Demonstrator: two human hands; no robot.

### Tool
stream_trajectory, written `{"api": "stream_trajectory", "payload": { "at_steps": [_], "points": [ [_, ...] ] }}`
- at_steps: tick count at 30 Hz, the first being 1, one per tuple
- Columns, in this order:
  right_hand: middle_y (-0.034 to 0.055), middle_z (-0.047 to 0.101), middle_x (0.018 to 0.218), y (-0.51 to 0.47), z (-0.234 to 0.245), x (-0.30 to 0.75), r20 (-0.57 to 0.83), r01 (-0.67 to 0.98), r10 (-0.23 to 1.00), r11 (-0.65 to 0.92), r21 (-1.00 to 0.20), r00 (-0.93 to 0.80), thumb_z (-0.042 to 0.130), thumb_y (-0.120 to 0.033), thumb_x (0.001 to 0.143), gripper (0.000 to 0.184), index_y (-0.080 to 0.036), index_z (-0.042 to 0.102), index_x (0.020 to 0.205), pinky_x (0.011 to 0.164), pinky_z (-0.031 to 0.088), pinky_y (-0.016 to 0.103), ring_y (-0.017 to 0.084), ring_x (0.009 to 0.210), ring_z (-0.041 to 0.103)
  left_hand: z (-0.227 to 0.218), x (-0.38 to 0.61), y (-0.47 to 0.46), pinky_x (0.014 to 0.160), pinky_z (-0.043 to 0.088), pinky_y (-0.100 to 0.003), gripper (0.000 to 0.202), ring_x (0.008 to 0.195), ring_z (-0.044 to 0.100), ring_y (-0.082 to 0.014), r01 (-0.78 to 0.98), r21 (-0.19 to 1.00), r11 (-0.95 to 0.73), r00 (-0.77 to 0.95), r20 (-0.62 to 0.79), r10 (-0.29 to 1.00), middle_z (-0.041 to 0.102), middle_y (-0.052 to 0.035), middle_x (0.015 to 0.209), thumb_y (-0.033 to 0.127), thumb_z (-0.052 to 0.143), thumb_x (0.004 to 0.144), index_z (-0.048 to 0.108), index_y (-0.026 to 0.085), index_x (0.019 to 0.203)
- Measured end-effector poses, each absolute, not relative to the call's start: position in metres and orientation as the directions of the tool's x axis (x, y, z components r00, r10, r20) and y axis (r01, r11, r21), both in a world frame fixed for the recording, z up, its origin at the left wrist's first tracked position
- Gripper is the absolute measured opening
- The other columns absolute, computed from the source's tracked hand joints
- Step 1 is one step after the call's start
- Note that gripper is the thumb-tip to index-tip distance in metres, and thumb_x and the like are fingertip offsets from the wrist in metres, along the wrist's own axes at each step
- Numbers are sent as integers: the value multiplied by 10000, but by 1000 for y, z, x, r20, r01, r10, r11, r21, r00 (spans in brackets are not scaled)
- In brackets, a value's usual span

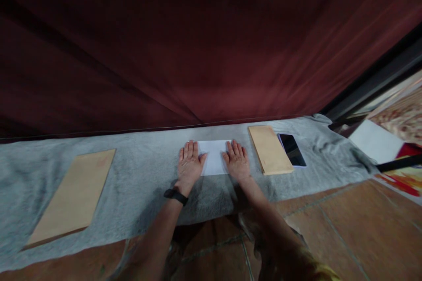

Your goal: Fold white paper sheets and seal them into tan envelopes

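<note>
A sheet of white paper lies flat on the grey cloth in front of me. My left hand rests palm down over its left edge, fingers stretched out and thumb pointing inward. On the opposite edge, my right hand lies flat in the same way, its fingers slightly spread. Both palms press on the paper, and neither hand grips anything. The paper's side edges are hidden beneath the hands. A dark band circles my left wrist.
Right of the paper lies a stack of brown envelopes, touching a phone in a light purple case. Larger brown envelopes lie at the far left. Behind the grey cloth hangs a dark red curtain. Floor tiles show in front.
</note>
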State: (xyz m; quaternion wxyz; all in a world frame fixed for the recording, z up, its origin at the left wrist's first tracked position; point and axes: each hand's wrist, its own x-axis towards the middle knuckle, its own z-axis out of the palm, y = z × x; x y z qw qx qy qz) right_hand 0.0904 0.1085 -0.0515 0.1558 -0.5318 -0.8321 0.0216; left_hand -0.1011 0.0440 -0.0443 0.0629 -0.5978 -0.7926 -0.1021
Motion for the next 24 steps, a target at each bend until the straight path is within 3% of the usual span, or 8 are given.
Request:
{"api": "stream_trajectory", "payload": {
  "at_steps": [18, 21, 24],
  "points": [
    [119, 402, 1616, 111, -50, 101, 227, 881, 888, 441, -174, -399, 339, -464, 1074, 590, -151, 398, 1570, 1203, 253, 498, 322, 1479, 374, -35, -109, 28, 1248, 233, -556, 646, 1533, 297, -343, 971, 84, 222, -236, 220, 947, 355, -201, 1628, 469, 335, 1041, 402, 79, 1552],
    [118, 405, 1616, 111, -50, 101, 227, 882, 890, 437, -176, -396, 337, -462, 1074, 586, -152, 407, 1566, 1205, 248, 501, 323, 1476, 378, -30, -98, 24, 1260, 233, -509, 617, 1552, 258, -310, 990, 99, 102, -124, 255, 959, 342, -171, 1643, 421, 331, 1051, 366, 91, 1571],
    [122, 407, 1614, 110, -47, 101, 225, 879, 888, 443, -176, -402, 336, -455, 1074, 584, -146, 407, 1565, 1206, 249, 495, 320, 1470, 387, -30, -85, 19, 1265, 241, -484, 611, 1561, 238, -275, 987, 109, -114, 88, 220, 971, 325, -101, 1664, 458, 387, 1040, 354, 187, 1587]
  ]
}}
